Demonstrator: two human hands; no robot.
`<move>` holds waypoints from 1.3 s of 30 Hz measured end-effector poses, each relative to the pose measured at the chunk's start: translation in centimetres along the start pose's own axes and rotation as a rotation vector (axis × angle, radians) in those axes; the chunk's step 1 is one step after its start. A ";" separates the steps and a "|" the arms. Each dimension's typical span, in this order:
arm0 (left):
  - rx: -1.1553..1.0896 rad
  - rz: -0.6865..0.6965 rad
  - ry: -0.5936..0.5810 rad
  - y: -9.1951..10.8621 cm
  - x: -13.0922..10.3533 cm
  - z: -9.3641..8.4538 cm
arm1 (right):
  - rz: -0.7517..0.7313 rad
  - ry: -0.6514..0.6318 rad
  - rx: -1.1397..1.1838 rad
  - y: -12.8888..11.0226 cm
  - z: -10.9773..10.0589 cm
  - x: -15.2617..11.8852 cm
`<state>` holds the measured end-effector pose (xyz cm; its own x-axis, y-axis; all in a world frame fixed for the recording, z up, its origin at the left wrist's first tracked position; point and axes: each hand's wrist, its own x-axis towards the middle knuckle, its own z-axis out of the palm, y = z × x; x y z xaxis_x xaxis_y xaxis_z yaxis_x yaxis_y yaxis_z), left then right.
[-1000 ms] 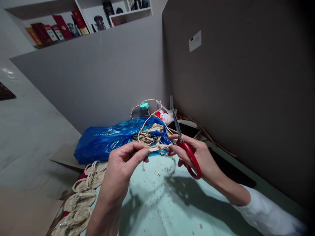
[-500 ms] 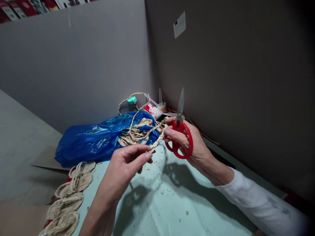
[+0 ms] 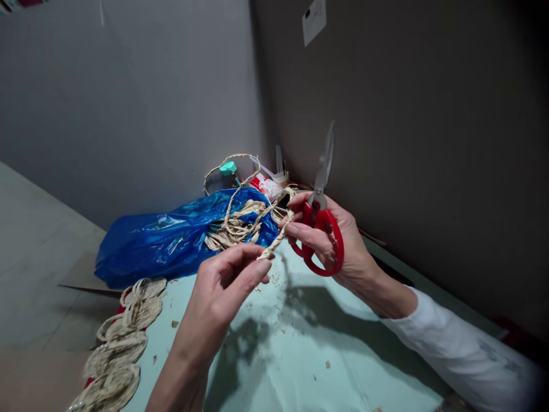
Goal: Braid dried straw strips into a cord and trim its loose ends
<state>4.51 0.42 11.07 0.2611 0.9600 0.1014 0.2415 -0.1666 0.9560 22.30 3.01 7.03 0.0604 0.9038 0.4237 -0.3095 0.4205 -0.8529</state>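
A pale braided straw cord (image 3: 278, 239) runs between my two hands above the table. My left hand (image 3: 231, 280) pinches its lower end between thumb and fingertips. Higher up, my right hand (image 3: 328, 232) grips the same cord with its fingertips and also carries red-handled scissors (image 3: 321, 223), their blades pointing up and clear of the cord. From there the cord loops back over a blue plastic bag (image 3: 158, 246). Loose straw strands (image 3: 240, 223) spill out of the bag's mouth.
Several coiled straw bundles (image 3: 115, 349) line the left edge of the pale green table (image 3: 274, 366), which has small scraps on it. At the back stand a turquoise-capped bottle (image 3: 229, 168) and a cup with tools (image 3: 281, 178). Grey walls (image 3: 171, 103) close off the corner.
The scissors have tilted slightly and moved a little right and up with my right hand. Both hands keep hold of the cord. The view has shifted slightly.
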 end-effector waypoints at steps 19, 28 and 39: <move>-0.038 -0.013 0.012 -0.9 0.2 -0.4 | 0.034 0.085 0.061 0.3 -0.1 0.5; -0.179 -0.094 0.179 -0.1 0.3 -0.8 | -0.096 0.010 -0.246 0.7 -0.4 0.4; -0.092 0.041 0.363 0.4 -0.1 -0.5 | -0.693 -0.133 -1.169 0.9 0.1 -1.3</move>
<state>4.11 0.39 11.55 -0.0836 0.9729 0.2156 0.1482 -0.2018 0.9681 21.82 2.20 5.73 -0.2375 0.4959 0.8353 0.7269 0.6611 -0.1858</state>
